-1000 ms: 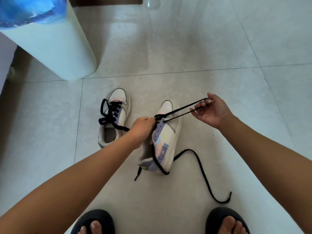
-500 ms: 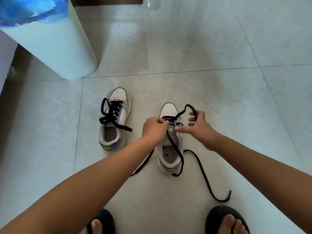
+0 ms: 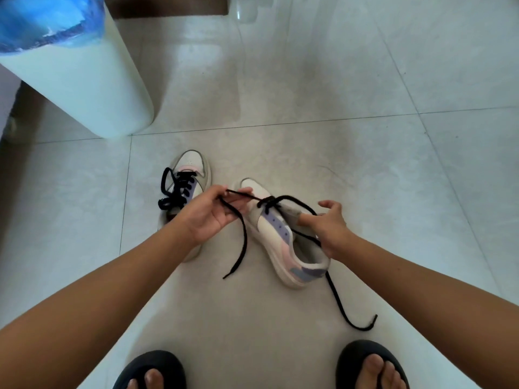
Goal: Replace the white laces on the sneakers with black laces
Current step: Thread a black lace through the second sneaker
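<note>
From the head view, I pinch the black lace (image 3: 238, 220) in my left hand (image 3: 209, 217); my right hand (image 3: 327, 226), fingers curled, steadies the tilted sneaker (image 3: 283, 237) on the floor. I judge that a hard pull could drag the free end (image 3: 351, 313) back out of the eyelets.

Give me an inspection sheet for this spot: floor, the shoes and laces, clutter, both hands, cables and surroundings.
Surface: pale tiled floor.
Job's things: left sneaker on the floor, black-laced; right sneaker tipped on its side, black lace only through the front eyelets, both ends loose.
Clutter: nothing seen.
Hands: left hand pinches the lace; right hand grips the right sneaker's tongue area.
Cables: nothing seen.
Surroundings: white cylinder with blue top; two black sandals.
</note>
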